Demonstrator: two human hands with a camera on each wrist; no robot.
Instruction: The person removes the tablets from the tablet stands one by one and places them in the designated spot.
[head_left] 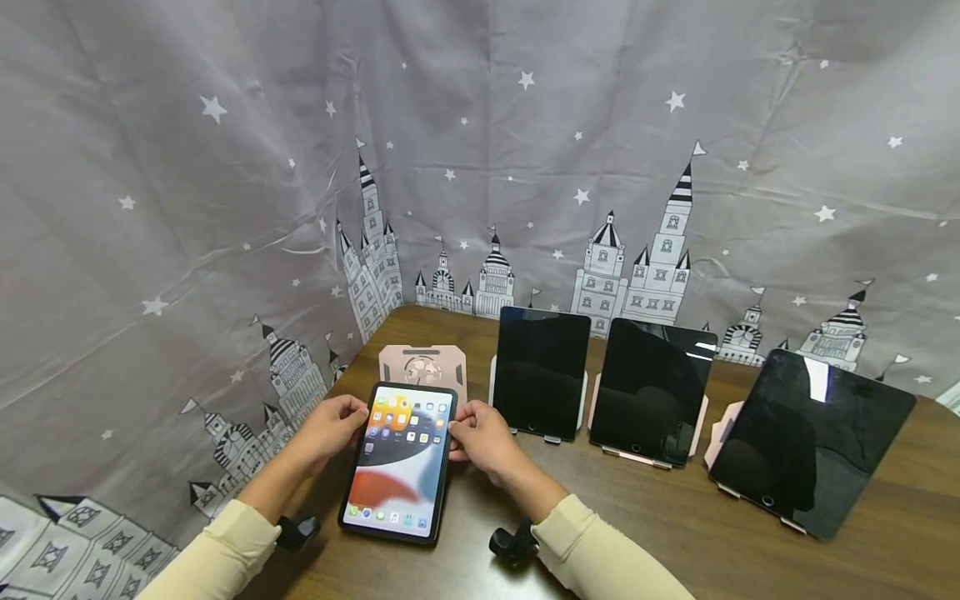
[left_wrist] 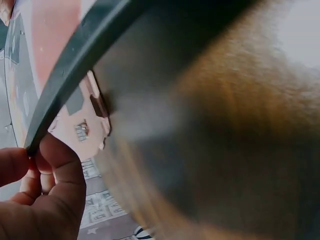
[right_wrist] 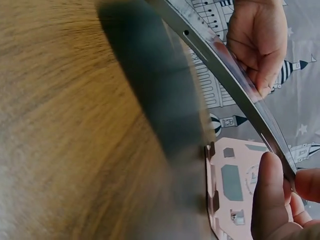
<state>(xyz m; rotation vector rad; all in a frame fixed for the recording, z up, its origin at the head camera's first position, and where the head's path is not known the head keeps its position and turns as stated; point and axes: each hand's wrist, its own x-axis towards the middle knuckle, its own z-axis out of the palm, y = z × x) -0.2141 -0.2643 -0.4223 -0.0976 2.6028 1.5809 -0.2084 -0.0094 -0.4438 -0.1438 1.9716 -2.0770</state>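
A tablet (head_left: 397, 479) with a lit screen of app icons is held upright above the wooden table in the head view. My left hand (head_left: 330, 427) pinches its left edge between thumb and fingers. On the opposite edge, my right hand (head_left: 486, 440) pinches it the same way. Just behind the tablet stands a pink stand (head_left: 454, 363) with cut-outs, its lower part mostly hidden in the head view. The right wrist view shows the tablet's thin metal side (right_wrist: 220, 75) apart from the table, with the pink stand (right_wrist: 240, 150) beyond it.
To the right, three dark-screened tablets lean on their own stands: one tablet (head_left: 542, 371), a middle tablet (head_left: 652, 387) and a tilted far-right tablet (head_left: 810, 442). A grey curtain (head_left: 480, 108) printed with castles and stars hangs behind the wooden table (head_left: 600, 517).
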